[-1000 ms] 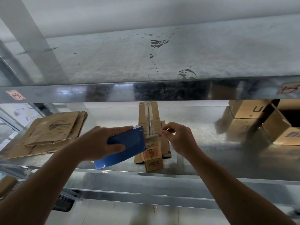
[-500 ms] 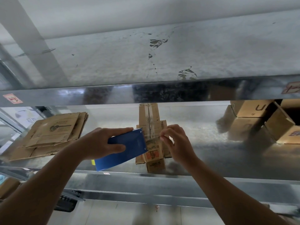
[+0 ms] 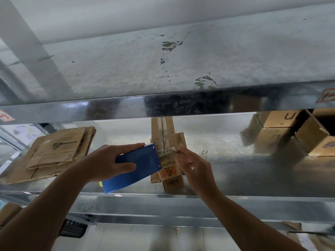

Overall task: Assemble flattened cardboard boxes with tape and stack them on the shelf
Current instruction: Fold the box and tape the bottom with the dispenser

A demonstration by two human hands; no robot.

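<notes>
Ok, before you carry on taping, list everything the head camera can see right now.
tape dispenser: one, blue, in front of the middle shelf, in the left hand
clear tape: one strip, transparent, stretched from the dispenser to the right hand
small boxes: count unclear, brown, centre of the middle shelf, behind the tape
flattened boxes: one stack, brown, left on the middle shelf
assembled boxes: at least three, brown, right on the middle shelf
middle shelf: one, shiny metal
top shelf: one, grey metal, above
sticker: one, red and white, left on the top shelf's front edge
left hand: grips the dispenser
right hand: pinches the tape end
</notes>
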